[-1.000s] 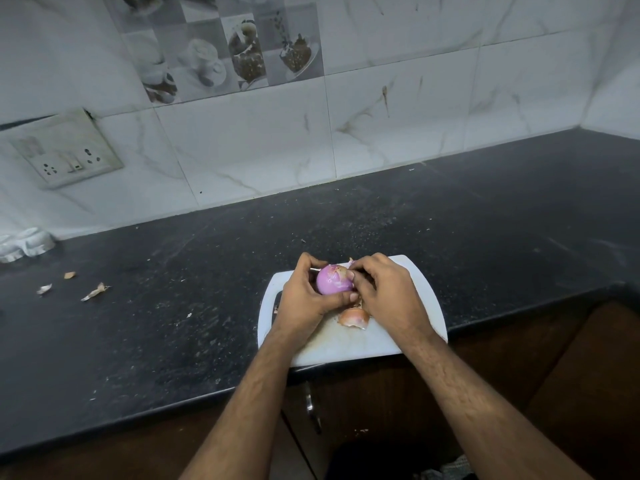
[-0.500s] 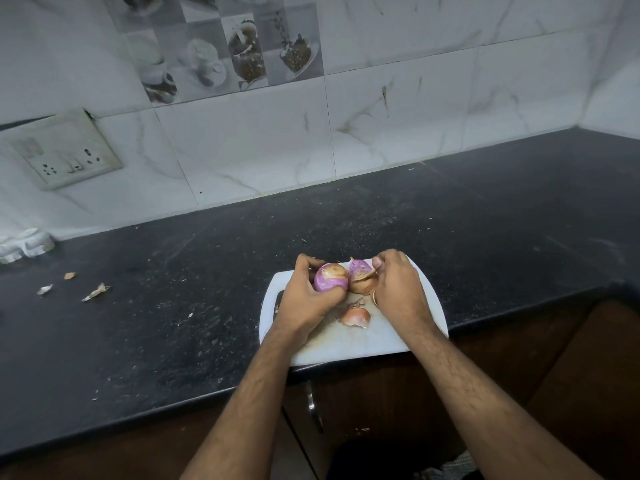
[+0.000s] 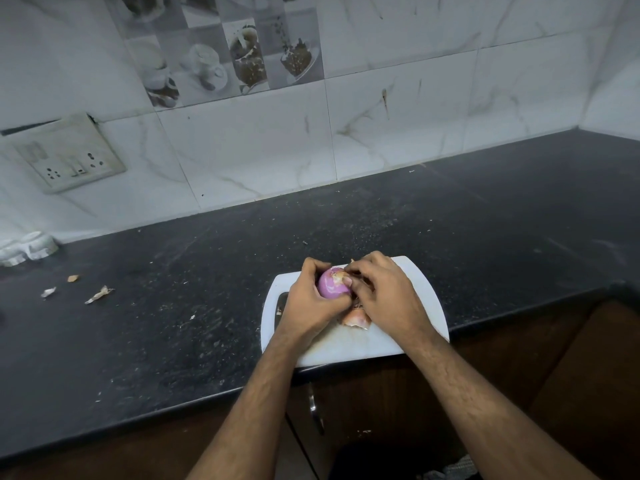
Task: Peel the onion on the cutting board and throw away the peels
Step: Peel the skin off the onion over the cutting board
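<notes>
A purple onion [image 3: 331, 283] is held just above the white cutting board [image 3: 414, 327] at the counter's front edge. My left hand [image 3: 311, 299] grips the onion from the left and below. My right hand [image 3: 384, 294] is against the onion's right side, its fingertips pinching skin at the top of the onion. A loose piece of brownish peel [image 3: 356, 318] lies on the board under my hands. Part of the onion is hidden by my fingers.
The black stone counter [image 3: 207, 306] runs left and right of the board. A few peel scraps [image 3: 98, 294] lie at far left, near white holders [image 3: 29, 247] by the wall. A socket plate [image 3: 65, 154] is on the tiled wall. Brown cabinet doors with a handle [image 3: 315, 410] are below.
Half a second ago my right hand was pulling a piece of peel away to the right. It is now back against the onion, pinching at its top. My left hand keeps its grip.
</notes>
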